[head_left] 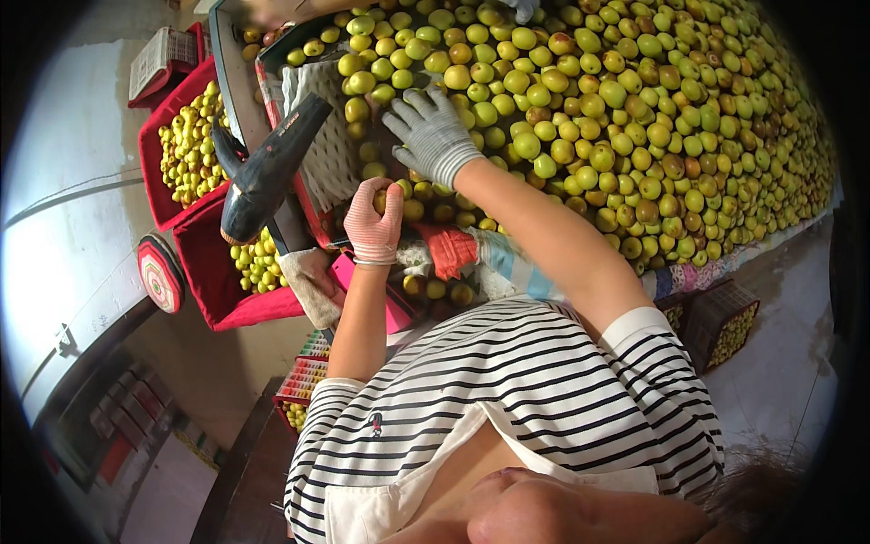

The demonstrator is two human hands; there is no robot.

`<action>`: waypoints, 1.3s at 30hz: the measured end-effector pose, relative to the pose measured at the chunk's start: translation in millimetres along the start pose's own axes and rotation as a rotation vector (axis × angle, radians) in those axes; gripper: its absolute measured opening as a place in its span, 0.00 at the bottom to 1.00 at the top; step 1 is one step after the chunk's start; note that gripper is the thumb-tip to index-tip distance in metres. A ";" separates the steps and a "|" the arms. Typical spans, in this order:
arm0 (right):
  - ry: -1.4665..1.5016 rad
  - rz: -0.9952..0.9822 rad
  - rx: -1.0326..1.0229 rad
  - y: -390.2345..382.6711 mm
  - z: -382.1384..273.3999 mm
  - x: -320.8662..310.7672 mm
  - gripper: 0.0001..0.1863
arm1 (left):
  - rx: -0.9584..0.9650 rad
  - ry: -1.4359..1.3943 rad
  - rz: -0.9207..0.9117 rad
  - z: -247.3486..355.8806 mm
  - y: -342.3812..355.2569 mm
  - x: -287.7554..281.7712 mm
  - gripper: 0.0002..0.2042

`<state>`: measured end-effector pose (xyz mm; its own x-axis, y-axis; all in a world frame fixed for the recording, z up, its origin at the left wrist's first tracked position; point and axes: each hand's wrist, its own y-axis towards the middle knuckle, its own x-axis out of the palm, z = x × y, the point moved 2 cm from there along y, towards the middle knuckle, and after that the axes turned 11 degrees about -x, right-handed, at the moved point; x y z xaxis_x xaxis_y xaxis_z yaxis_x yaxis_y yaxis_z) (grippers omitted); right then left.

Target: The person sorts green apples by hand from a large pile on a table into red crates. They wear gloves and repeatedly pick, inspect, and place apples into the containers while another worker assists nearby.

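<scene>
My left hand [372, 225], in a pink-and-white glove, is closed at the near left edge of the fruit pile, its fingers curled round a small yellow-brown fruit that is mostly hidden. Just beyond it to the right, my right hand [433, 136], gloved in grey, lies palm down with fingers spread over the fruit, gripping nothing. Small round yellow-green fruits with brown patches, like jujubes [598, 127], cover the wide table. White foam netting [322, 136] lies left of both hands. Above it, a black hair dryer [272, 172] points toward the pile.
Red-lined crates [154, 195] of similar fruit stand at the left, near a round striped stool [161, 274]. A pink flat object [391, 306] and bunched cloth [449, 251] lie along the near edge. Another person's arm [299, 7] and grey-gloved hand [523, 8] show at the far side.
</scene>
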<state>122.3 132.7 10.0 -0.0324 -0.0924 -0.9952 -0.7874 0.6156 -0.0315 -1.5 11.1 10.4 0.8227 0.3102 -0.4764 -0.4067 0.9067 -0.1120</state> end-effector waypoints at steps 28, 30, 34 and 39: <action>-0.122 0.066 0.362 4.9 148.9 -1.0 0.36 | -0.052 0.066 -0.058 2.9 3.4 3.1 0.09; -0.263 -0.004 0.353 3.8 131.0 -2.6 0.35 | -0.063 0.061 -0.053 0.9 3.0 2.1 0.09; -0.222 0.025 0.318 -1.4 112.8 -2.4 0.32 | -0.047 0.055 -0.059 0.7 3.4 1.5 0.09; -0.169 -0.070 0.193 -13.3 74.5 -12.2 0.29 | -0.045 0.057 -0.054 2.8 2.8 1.2 0.10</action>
<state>179.0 184.0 15.6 0.1338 -0.0181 -0.9908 -0.6517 0.7517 -0.1017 -0.5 14.8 11.9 0.8202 0.2435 -0.5177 -0.3811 0.9074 -0.1770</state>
